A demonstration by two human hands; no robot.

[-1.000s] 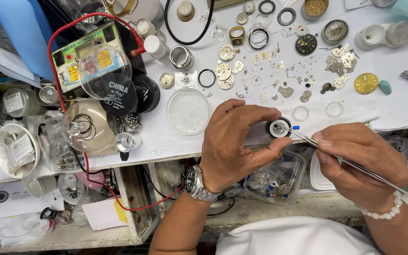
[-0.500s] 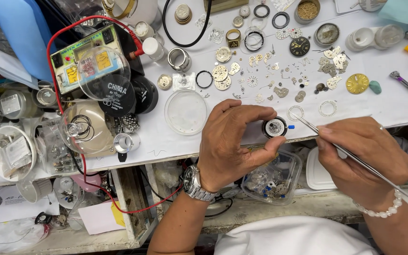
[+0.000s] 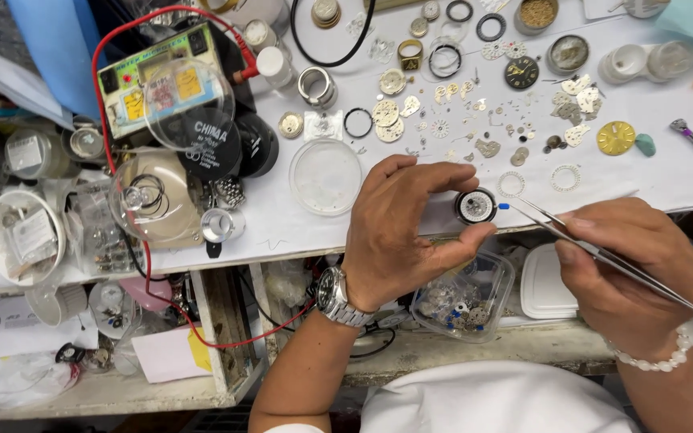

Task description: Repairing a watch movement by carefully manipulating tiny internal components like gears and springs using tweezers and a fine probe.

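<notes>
I see the small round watch movement pinched between the thumb and fingertips of the left hand, held just over the front edge of the white worktop. A tiny blue piece sits at its right side, and the tips of the tweezers come right up to that spot. The right hand is closed around the tweezers, their long arms running back across the palm (the tips look nearly together, though I cannot tell whether they grip anything). Below the movement, a clear plastic box of small parts sits on the lower ledge. Just left of the left hand lies a round clear dish. Farther back, loose gears and plates are scattered, with a gold dial well apart to the right.
</notes>
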